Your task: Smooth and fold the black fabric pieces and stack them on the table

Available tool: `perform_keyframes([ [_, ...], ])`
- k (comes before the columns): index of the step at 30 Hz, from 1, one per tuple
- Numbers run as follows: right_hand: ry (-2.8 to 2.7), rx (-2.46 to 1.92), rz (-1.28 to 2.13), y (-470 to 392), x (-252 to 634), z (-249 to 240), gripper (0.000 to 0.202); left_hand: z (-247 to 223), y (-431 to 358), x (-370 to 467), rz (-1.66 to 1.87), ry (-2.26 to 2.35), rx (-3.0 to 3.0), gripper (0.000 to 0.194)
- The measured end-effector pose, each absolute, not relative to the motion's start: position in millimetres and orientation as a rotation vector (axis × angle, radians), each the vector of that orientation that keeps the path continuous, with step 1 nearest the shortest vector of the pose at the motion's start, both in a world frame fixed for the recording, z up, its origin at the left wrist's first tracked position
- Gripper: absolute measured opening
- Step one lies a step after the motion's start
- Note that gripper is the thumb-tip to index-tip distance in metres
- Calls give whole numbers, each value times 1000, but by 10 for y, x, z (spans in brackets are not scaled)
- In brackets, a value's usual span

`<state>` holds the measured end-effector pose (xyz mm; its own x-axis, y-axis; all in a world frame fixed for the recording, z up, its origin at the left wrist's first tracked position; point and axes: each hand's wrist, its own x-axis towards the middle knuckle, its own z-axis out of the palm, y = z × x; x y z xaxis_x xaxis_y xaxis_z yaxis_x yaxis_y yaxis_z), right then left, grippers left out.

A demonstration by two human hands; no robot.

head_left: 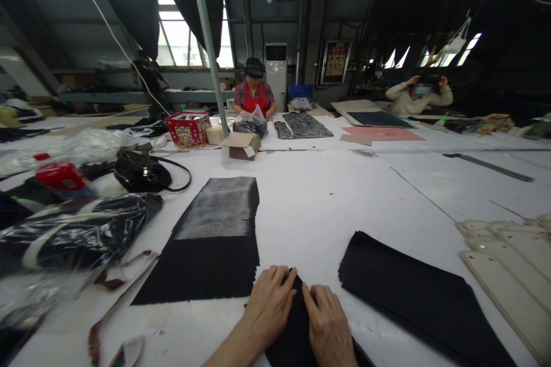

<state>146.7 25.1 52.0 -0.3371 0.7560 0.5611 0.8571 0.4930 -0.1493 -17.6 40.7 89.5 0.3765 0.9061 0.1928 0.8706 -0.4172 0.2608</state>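
A narrow piece of black fabric [294, 330] lies in front of me at the table's near edge. My left hand [271, 304] pinches its far left edge, thumb and fingers together. On the other side, my right hand [330, 327] has its fingers curled onto the same cloth, gripping its right edge. Beyond my left hand, a stack of black fabric panels [202, 266] with a greyish far half lies flat. To the right rests another pile of cut black fabric [413, 292].
Cream flat templates [503, 281] lie at the right, and a long dark blade-like strip [491, 167] is farther back. Plastic-wrapped black bundles [81, 229], a black handbag [142, 172] and a cardboard box [241, 146] line the left. Other people sit across the white table [318, 200].
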Motion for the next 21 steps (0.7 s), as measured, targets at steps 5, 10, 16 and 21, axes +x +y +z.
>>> perform_keyframes([
  [5,-2176,-1347,-203,229,1456,541,40,940,435,-227,470,1691,2529,45],
  [10,-2194,-1378,-180,226,1461,545,37,1043,430,-290,524,1476,2694,52],
  [16,-2189,-1363,-128,223,1529,545,33,961,435,-266,391,1390,2762,46],
  [21,-2192,-1336,-106,180,1590,572,37,984,435,-251,332,1363,2830,46],
])
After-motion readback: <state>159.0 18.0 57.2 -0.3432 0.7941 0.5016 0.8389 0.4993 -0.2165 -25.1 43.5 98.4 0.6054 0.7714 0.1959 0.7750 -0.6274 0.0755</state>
